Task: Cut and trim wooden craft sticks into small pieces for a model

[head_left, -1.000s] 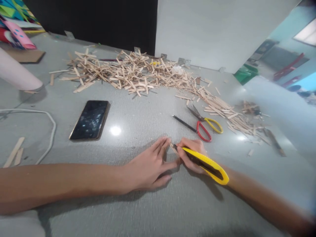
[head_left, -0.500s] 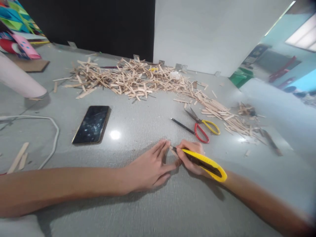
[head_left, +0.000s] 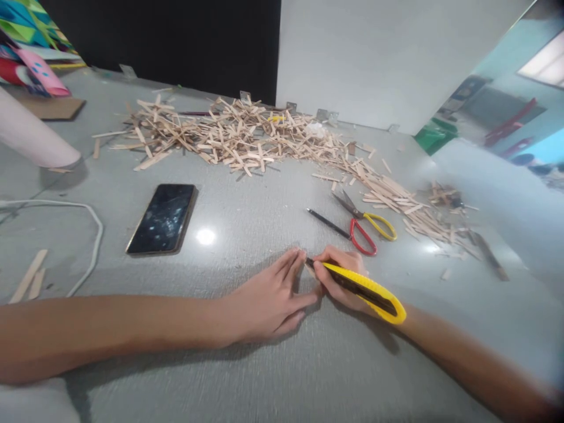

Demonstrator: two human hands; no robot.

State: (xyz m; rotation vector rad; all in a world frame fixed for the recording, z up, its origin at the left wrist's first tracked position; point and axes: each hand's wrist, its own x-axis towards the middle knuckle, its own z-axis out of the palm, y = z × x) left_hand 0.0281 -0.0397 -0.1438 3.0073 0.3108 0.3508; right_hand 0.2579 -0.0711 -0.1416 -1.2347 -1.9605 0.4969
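Note:
My right hand [head_left: 341,276] is closed around a yellow and black utility knife [head_left: 365,291], its handle slanting back toward my wrist. The knife's tip points at the fingertips of my left hand [head_left: 273,294]. Those fingers press a small wooden stick [head_left: 311,268] down on the grey table, with the thumb at its near end. Most of this stick is hidden by both hands. Just beyond the right hand lie scissors [head_left: 363,223] with one red and one yellow handle, touching or nearly touching a black pen [head_left: 328,222].
A long heap of wooden sticks [head_left: 238,138] spreads across the back, trailing right. A phone [head_left: 162,218] lies at left, near a white cable [head_left: 97,235] and a few loose sticks [head_left: 30,277]. Black and white panels [head_left: 352,59] stand behind. A pale roll [head_left: 35,132] is far left.
The knife's tip has shifted slightly at the left fingertips. Both hands keep their hold, and the whole view has moved a little.

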